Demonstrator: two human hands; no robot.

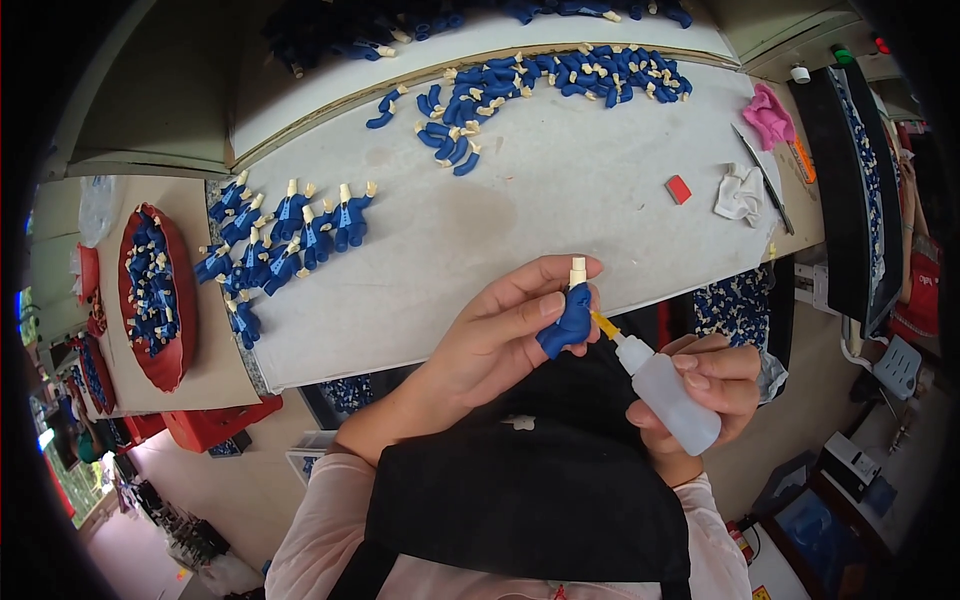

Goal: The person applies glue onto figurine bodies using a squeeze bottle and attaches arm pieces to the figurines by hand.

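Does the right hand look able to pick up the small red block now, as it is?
Probably not at once: the right hand holds the white bottle. With it set down, likely yes, since nothing covers the red block.

The bottle (676, 405) at four o'clock looks like smooth, cloudy plastic. The little blue figure (573, 321) at three o'clock looks like smooth rubber or plastic and isn't very shiny. The pale tabletop (570, 190) at twelve looks flat and dull. At two o'clock, the pink cloth (768, 117) and the white cloth (740, 193) look soft and crumply, and the thin tool (777, 198) looks like metal. The red tub (166, 370) at nine looks like smooth plastic. The black apron (520, 505) at six is dull cloth.
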